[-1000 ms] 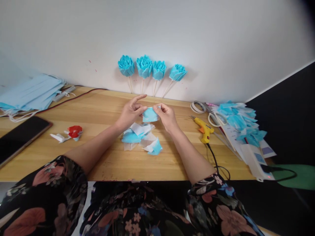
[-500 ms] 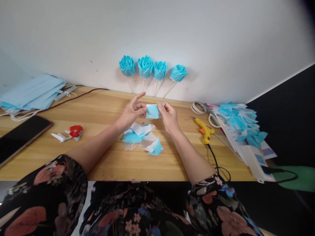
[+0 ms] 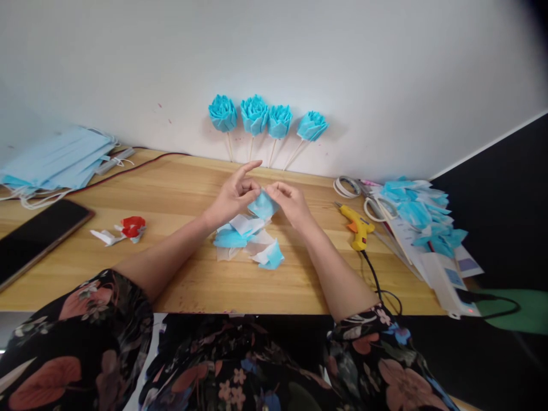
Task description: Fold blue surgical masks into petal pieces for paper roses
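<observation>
A small light-blue piece of mask fabric (image 3: pixel 262 206) hangs between my two hands above the wooden table. My left hand (image 3: pixel 237 194) pinches its upper left edge between thumb and fingers, with the index finger stretched out. At the upper right, my right hand (image 3: pixel 290 202) pinches the same piece. The fabric droops below the fingertips, its top edge drawn together. Just below lies a loose pile of blue and white fabric pieces (image 3: pixel 233 237) on the table.
Several blue fabric flowers (image 3: pixel 254 116) on sticks lean against the wall. On the right lie a yellow glue gun (image 3: pixel 358 226), tape rolls (image 3: pixel 346 187), scissors (image 3: pixel 380 209) and a blue fabric heap (image 3: pixel 413 208). Leftward are face masks (image 3: pixel 60 160), a phone (image 3: pixel 40 240) and a red scrap (image 3: pixel 133 226).
The fabric piece, earlier stretched flat between the hands, is now gathered at the top and hangs down. My hands have come closer together.
</observation>
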A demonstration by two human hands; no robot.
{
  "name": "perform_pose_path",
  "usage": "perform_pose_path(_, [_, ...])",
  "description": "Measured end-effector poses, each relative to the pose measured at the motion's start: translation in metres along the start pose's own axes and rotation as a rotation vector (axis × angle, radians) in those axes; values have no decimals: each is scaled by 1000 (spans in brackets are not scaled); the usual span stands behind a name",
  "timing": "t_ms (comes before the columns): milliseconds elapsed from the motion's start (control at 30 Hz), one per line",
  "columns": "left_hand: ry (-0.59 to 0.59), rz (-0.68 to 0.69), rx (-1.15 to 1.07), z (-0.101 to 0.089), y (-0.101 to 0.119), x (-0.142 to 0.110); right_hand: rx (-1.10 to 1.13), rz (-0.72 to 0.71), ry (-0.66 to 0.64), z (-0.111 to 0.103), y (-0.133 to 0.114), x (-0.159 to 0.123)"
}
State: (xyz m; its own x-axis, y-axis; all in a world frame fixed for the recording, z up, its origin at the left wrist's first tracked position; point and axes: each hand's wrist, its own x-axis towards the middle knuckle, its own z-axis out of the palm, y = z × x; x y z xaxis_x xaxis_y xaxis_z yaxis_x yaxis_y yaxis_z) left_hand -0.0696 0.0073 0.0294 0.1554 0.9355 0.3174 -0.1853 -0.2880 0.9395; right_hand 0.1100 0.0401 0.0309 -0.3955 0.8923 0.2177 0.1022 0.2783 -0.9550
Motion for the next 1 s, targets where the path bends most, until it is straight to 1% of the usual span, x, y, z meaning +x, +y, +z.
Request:
perform_pose_path(67, [15, 7, 22, 0, 0, 0, -46, -25, 16, 2, -1, -1])
perform_pose_path(133, [41, 2, 42, -1, 1, 0, -75, -76, 69, 4, 0, -1])
perform_pose_path(233, [71, -51, 87, -4, 1, 0, -71, -110, 150, 3, 2, 1])
perform_pose_path(367, [24, -141, 159, -7, -1, 1, -65, -106, 213, 1, 4, 3])
perform_pose_path(433, [38, -155, 166, -6, -1, 2, -64, -112, 236, 2, 3, 3])
perform_pose_path(533, [97, -167, 145, -4, -1, 2, -84, -117, 251, 2, 1, 2])
perform_pose_path(667, [137, -155, 171, -2, 2, 3, -111, -115, 274, 4, 0, 0])
perform_pose_path(767, [149, -152, 194, -1, 3, 3, -168, -135, 315, 5, 1, -1])
perform_pose_path(900, [146, -153, 206, -1, 3, 4, -304, -174, 391, 8, 2, -1])
perform_pose_path(1000, [138, -156, 203, -1, 2, 4, -378, -185, 409, 9, 2, -2])
